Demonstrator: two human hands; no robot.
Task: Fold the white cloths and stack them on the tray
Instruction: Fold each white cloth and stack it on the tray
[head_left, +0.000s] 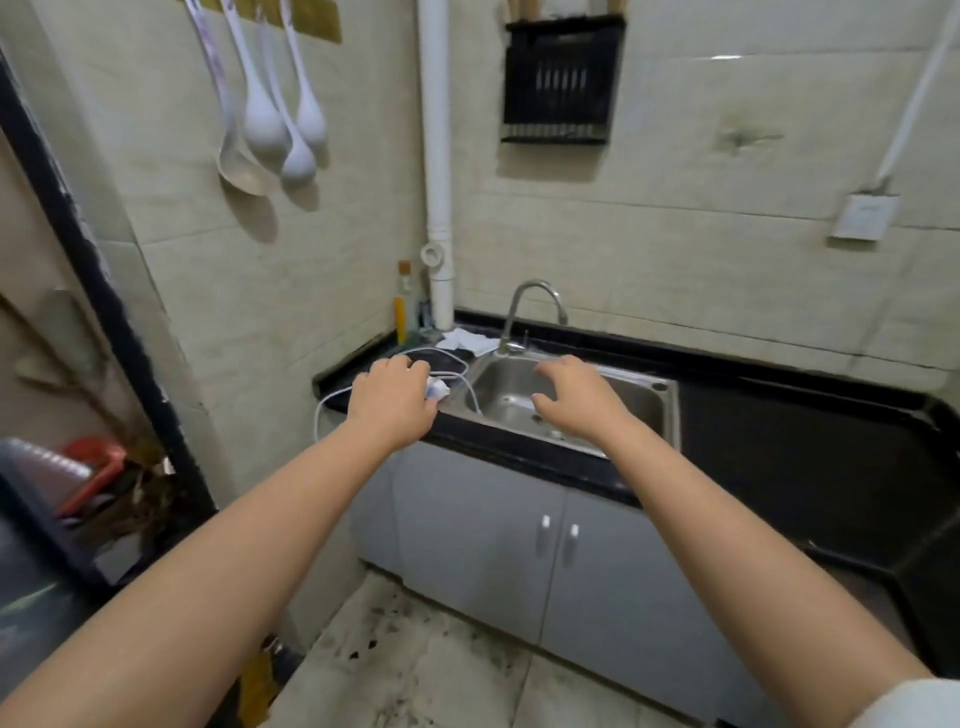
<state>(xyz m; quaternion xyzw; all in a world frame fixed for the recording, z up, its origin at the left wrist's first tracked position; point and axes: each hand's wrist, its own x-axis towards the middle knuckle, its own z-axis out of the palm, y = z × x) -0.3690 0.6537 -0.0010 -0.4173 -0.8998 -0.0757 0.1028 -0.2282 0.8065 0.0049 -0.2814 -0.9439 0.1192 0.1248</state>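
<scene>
Head view of a kitchen corner. The left hand reaches over the black countertop left of the stainless steel sink, its fingers curled down at a small white wad that they mostly hide; whether they grip it cannot be told. A white cable loops past this hand. The right hand hovers over the sink basin, fingers spread and holding nothing. A crumpled white cloth lies on the countertop behind, beside the faucet. The frame is slightly blurred.
</scene>
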